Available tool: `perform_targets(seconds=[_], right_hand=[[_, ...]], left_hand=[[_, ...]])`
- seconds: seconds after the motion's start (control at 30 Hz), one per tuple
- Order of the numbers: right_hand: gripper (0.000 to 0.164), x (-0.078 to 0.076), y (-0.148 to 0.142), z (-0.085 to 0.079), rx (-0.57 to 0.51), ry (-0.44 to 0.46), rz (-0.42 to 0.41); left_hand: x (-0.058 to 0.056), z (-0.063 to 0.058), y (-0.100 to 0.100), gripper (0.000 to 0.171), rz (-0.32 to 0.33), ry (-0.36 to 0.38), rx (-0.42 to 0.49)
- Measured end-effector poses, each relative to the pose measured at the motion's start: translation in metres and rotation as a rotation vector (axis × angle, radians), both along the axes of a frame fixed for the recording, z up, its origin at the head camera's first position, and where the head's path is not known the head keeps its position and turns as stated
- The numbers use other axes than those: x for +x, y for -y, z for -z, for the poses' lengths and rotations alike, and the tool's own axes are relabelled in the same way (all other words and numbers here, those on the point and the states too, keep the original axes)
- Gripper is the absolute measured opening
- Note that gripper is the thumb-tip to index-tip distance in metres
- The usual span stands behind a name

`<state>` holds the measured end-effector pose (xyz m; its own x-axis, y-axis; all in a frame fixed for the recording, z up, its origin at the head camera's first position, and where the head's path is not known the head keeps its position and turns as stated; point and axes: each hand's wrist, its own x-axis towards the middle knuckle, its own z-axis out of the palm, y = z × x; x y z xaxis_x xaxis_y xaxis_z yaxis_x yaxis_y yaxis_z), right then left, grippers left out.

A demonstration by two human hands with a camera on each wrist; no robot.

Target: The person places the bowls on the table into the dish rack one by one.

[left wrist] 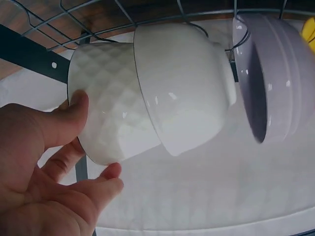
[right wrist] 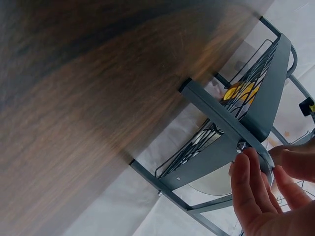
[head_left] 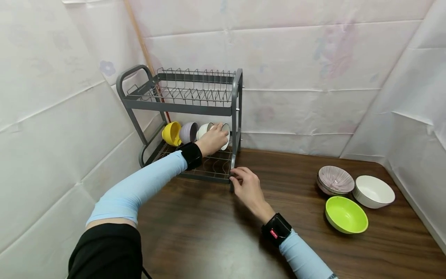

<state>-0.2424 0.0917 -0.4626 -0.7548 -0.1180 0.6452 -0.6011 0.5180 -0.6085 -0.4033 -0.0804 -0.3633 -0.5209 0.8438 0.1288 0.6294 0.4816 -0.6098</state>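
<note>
My left hand (head_left: 213, 140) reaches into the lower tier of a grey two-tier dish rack (head_left: 177, 108). In the left wrist view its thumb and fingers grip the rim of a white bowl with a diamond pattern (left wrist: 108, 98). That bowl overlaps a smooth white bowl (left wrist: 184, 88); a lilac bowl (left wrist: 288, 78) and a yellow bowl (head_left: 171, 133) stand on edge farther left. My right hand (head_left: 249, 189) pinches the rack's front right post, thumb and fingers on either side of it near a bolt (right wrist: 241, 146).
At the right of the wooden table (head_left: 209, 232) are stacked pinkish striped bowls (head_left: 336, 179), a white bowl (head_left: 374, 192) and a lime green bowl (head_left: 346, 215). The rack's upper tier (head_left: 195, 93) has wire dividers. Pale floral sheets (head_left: 296, 77) hang behind and at the sides.
</note>
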Motion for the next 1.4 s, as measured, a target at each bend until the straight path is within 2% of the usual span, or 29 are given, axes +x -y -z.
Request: perform_targets(seconds=[0.17,0.27,0.47,0.53,0.77,0.9,1.2,1.4], right_hand=[[0.023,-0.001,0.000,0.001,0.005,0.005,0.006],[0.023,0.000,0.001,0.000,0.000,0.009,0.005],[0.023,0.002,0.001,0.000,0.000,0.021,0.001],[0.023,0.002,0.001,0.001,0.003,0.026,0.004],[0.024,0.001,0.001,0.002,0.005,0.028,0.011],[0.023,0.001,0.002,0.002,0.006,0.030,0.018],[0.024,0.001,0.002,0.004,0.007,0.012,0.031],[0.023,0.000,0.002,0.003,-0.001,0.018,0.023]], left_hand=[[-0.004,-0.003,-0.010,0.014,0.000,0.017,-0.038],[-0.007,-0.004,-0.015,0.023,0.014,0.034,-0.052],[-0.009,-0.003,-0.019,0.029,0.064,0.106,0.004],[-0.008,-0.002,-0.019,0.030,0.062,0.138,0.019],[-0.007,0.001,-0.017,0.026,0.103,0.105,0.039],[-0.007,0.004,-0.016,0.021,0.105,0.114,0.052],[-0.006,0.013,-0.011,0.031,0.051,0.199,0.137],[-0.006,0.017,-0.007,0.031,0.051,0.233,0.268]])
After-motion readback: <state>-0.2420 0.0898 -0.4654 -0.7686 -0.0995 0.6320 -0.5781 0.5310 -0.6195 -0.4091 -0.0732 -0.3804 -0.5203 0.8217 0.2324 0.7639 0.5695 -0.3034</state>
